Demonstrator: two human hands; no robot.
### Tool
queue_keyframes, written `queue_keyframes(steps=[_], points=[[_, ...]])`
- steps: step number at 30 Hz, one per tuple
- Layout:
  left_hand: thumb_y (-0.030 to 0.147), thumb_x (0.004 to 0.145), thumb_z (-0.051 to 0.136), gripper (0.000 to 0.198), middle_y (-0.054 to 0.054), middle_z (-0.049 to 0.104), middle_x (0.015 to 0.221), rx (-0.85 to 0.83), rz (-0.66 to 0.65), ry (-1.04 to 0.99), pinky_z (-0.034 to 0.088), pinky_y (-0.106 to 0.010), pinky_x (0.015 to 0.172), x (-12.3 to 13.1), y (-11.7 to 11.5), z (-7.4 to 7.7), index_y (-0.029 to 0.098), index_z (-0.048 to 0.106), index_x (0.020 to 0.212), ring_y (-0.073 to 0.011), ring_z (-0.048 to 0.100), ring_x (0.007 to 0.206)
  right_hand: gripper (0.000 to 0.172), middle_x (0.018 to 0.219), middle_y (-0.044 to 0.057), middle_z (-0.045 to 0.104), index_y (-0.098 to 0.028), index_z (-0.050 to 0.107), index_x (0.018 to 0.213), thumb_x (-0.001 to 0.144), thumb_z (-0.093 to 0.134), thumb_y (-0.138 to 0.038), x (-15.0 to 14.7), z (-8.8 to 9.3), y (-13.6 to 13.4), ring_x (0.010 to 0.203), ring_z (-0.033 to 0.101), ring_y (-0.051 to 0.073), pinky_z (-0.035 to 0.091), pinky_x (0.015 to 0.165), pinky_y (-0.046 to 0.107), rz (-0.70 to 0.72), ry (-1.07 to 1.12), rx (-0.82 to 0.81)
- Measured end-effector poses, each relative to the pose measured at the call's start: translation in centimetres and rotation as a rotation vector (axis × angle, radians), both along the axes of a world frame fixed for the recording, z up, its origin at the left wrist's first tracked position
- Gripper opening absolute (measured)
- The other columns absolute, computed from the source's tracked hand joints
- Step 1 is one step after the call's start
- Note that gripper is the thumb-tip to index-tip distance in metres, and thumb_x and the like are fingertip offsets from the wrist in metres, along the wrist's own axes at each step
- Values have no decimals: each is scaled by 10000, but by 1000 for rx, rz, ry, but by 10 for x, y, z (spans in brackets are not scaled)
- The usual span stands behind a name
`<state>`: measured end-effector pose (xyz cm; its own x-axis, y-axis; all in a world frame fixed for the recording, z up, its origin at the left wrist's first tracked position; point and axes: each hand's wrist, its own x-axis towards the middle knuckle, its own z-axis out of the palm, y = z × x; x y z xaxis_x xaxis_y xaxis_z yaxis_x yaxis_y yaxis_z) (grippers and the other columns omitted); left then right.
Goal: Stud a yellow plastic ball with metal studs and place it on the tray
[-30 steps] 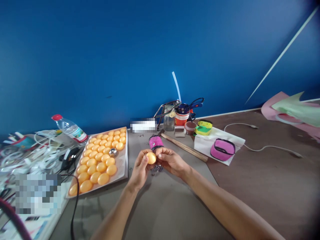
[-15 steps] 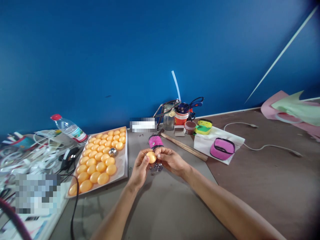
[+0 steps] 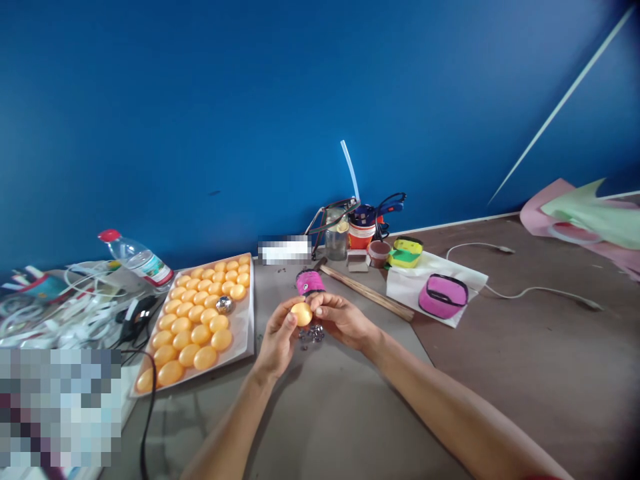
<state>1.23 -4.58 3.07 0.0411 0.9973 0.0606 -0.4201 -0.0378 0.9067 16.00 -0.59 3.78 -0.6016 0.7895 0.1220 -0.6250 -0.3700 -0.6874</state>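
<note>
Your left hand [image 3: 278, 339] pinches an orange ping-pong ball [image 3: 301, 314], presumably steadying it beside your right hand's [image 3: 344, 323] nearly closed fingertips, their hold unclear; shiny pieces [image 3: 314, 333] lie below, seemingly for easy reach.

Forearms [image 3: 423, 387] converge, left fingers [image 3: 286, 309] and right fingers [image 3: 331, 302] curled close together.

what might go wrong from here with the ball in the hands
The orange ball might slip, since the left hand holds it by its fingertips, with the right hand's fingers close against its side. If dropped, it could scatter the small shiny pieces lying just below. Separately, the black cable crosses the near corner of the ball tray in this view, so a tug might disturb it.
</note>
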Motion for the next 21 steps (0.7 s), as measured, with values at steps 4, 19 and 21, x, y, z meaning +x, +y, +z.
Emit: queue_keyframes(steps=[4,19,21], points=[[411,732,659,352,-58,633,913,-8,15,21,440,-249,653,1,-1,2,185,640,1001,-131,556,720,168,721,-12,579,-177,646,699,637,764,-280,0,1,-1,642,536,101,427,633,240,-6,-20,-1],[420,755,631,368,-41,613,859,8,45,99,445,-242,655,0,-1,1,181,618,1034,-119,546,691,190,728,-8,579,-174,619,738,677,734,-313,-1,-6,0,644,535,105,407,648,248,-51,-100,93],[417,758,630,361,-39,614,869,10,49,105,440,-234,652,0,-1,1,182,617,1031,-113,540,691,192,715,-8,574,-172,617,742,685,728,-318,-1,-7,1,637,524,104,402,652,251,-57,-121,114]])
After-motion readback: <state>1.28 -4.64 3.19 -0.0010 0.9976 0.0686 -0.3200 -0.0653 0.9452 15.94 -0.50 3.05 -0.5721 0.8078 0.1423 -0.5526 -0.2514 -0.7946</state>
